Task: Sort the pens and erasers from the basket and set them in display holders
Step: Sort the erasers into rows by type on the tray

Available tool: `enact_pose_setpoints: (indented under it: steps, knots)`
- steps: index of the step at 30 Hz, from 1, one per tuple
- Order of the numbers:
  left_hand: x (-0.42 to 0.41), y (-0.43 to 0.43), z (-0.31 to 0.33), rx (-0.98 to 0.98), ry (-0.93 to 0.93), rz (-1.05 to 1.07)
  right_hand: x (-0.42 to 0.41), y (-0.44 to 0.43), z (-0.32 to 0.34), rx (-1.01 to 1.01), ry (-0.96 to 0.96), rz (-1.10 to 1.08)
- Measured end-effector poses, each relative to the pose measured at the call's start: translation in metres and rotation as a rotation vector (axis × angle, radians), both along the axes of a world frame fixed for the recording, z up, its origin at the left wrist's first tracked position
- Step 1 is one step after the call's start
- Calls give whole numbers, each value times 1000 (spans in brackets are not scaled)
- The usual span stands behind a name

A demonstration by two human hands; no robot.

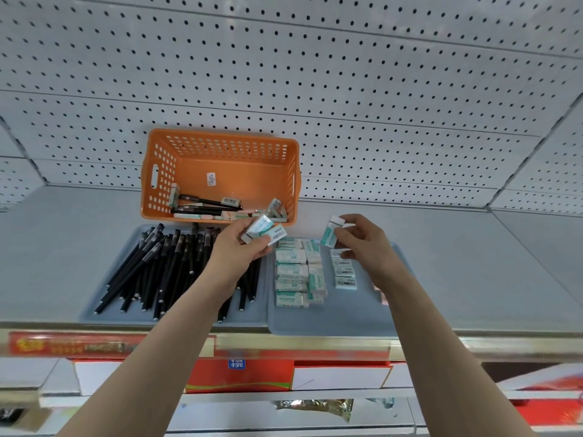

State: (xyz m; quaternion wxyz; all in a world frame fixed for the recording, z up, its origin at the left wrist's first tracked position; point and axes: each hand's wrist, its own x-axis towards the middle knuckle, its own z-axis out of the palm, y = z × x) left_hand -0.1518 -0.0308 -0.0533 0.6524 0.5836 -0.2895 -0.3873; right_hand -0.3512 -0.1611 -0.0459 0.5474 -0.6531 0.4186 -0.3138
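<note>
An orange basket (157, 171) stands at the back of the shelf, holding a few black pens (205, 201) and several erasers (230, 201). In front of it, a grey tray (104, 298) carries a spread of black pens (164, 266). A second grey tray (331, 320) to the right holds rows of white and teal erasers (291, 271). My left hand (239, 250) grips two erasers (263, 230) above the gap between the trays. My right hand (362, 241) pinches one eraser (331, 234) over the eraser tray.
A white pegboard wall (315, 74) backs the grey shelf (473, 263). The shelf's front edge has a gold price rail (299, 342). Red and white boxes (239, 373) sit on the shelf below.
</note>
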Motion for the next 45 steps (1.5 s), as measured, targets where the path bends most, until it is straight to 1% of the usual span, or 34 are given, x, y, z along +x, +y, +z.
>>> enact_pose_setpoints:
  steps: [2, 6, 10, 13, 15, 17, 19, 22, 24, 26, 28, 30, 32, 34, 42, 45]
  knots:
    - [3, 2, -1, 13, 9, 7, 3, -2, 1, -49, -6, -19]
    - [8, 8, -4, 29, 25, 16, 12, -6, 3, -59, 11, -15]
    - [10, 11, -10, 42, 16, 8, 17, -8, -1, -108, 153, 15]
    - [8, 11, -13, 54, 13, -5, 18, -6, -4, -89, 259, 101]
    - [6, 10, -13, 56, 8, -14, 19, -4, -6, -75, 301, 144]
    - [5, 9, -13, 53, 17, -20, 20, -2, -7, -79, 305, 133]
    - [3, 7, -11, 47, 26, -24, 22, -2, -10, -116, 312, 101]
    - [-1, 6, -9, 46, 21, -39, 25, -1, -12, -218, 408, 96]
    - [-3, 6, -8, 46, 19, -52, 26, 1, -10, -262, 427, 83]
    - [-5, 6, -7, 41, 14, -57, 27, 3, -5, -291, 387, 45]
    - [-7, 6, -6, 34, 3, -61, 29, 8, 4, -263, 288, 50]
    - [-10, 5, -4, 25, -18, -77, 33, 14, 13, -136, 161, 151]
    - [-13, 3, -1, 12, -26, -94, 36, 19, 18, -14, 79, 286]
    - [-17, 2, 1, -6, -14, -99, 37, 21, 18, 16, 41, 348]
    - [-11, 6, -1, 70, 77, -81, 20, 14, 15, 52, -9, 138]
    - [-14, 7, 0, 64, 12, -97, 18, 12, 14, 84, -38, 81]
